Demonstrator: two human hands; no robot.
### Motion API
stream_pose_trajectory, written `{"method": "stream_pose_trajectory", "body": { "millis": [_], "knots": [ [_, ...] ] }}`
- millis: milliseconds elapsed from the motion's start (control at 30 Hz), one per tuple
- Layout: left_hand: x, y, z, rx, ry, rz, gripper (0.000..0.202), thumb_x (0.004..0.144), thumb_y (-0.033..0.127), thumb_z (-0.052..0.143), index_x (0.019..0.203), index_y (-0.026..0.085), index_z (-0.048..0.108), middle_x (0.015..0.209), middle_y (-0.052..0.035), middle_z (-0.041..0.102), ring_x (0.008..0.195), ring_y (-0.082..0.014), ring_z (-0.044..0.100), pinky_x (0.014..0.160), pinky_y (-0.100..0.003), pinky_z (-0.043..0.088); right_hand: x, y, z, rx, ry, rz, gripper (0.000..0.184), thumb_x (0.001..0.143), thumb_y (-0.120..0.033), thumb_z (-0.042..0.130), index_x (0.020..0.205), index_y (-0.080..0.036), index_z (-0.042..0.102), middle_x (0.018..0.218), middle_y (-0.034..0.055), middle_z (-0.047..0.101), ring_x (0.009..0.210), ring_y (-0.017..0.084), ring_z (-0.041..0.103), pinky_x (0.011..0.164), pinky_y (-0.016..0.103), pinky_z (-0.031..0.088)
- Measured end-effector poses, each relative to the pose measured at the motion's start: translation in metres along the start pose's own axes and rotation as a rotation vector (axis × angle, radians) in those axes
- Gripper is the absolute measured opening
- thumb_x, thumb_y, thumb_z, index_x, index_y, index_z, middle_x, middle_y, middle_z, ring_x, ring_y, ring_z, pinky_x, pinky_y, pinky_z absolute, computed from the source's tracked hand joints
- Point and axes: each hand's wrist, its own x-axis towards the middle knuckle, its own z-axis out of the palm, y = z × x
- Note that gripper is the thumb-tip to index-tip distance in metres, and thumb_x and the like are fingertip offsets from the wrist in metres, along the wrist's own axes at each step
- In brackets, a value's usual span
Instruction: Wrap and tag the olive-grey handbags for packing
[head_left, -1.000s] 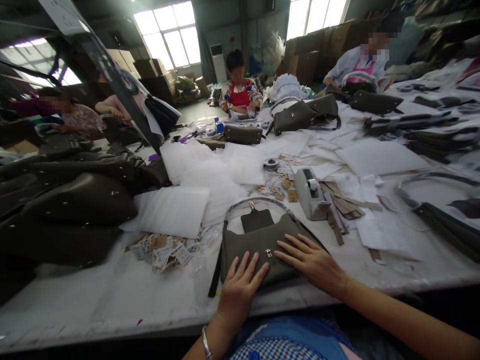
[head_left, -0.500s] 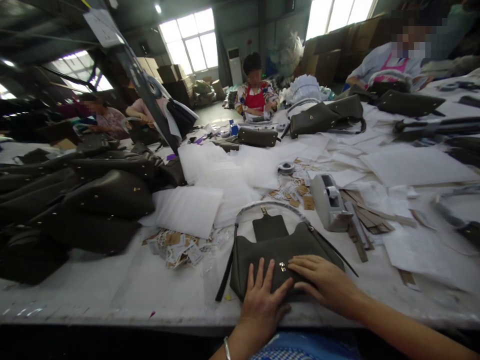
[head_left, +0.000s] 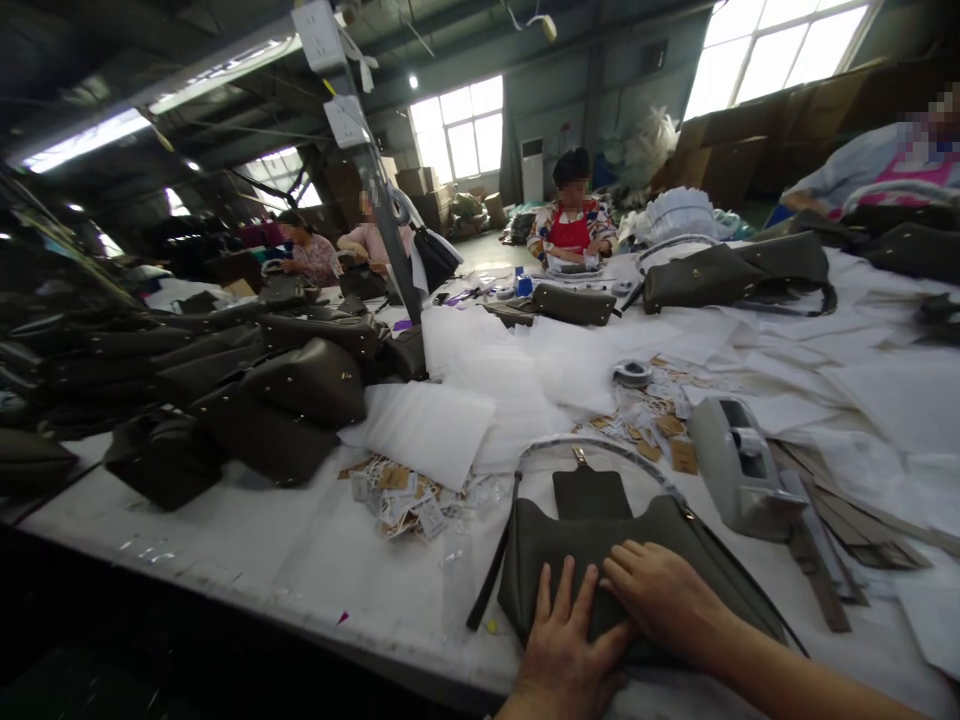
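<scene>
A dark olive handbag lies on the table before me, its flap folded back at the far side. Its wrapped handle arches away from me. With fingers spread, my left hand rests open on the front panel. Beside it my right hand lies over the panel, fingers side by side and slightly bent, fingertips on the leather. It covers the place of the metal clasp, and its thumb is hidden. No held thing shows in either hand.
Piled handbags fill the left side. White foam sheets and paper tags lie beyond the bag. To the right stand a tape dispenser and grey-brown strips. A metal post rises at the back; co-workers sit around the table.
The view has swung left, so things sit farther right. My right hand's fingers have bent and moved over the clasp, which showed before. My left hand stays spread on the bag.
</scene>
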Motion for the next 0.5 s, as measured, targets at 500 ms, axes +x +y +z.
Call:
{"method": "stream_pose_trajectory", "body": {
  "millis": [500],
  "knots": [
    [-0.013, 0.026, 0.106, 0.018, 0.377, -0.485, 0.085, 0.078, 0.073, 0.061, 0.15, 0.033, 0.039, 0.126, -0.0078, 0.068, 0.112, -0.035, 0.066, 0.079, -0.045, 0.064, 0.059, 0.026, -0.024, 0.565, -0.753, 0.522, 0.032, 0.076, -0.031, 0.062, 0.047, -0.019, 0.067, 0.05, 0.0094, 0.065, 0.056, 0.025, 0.068, 0.056, 0.032, 0.05]
  ]
}}
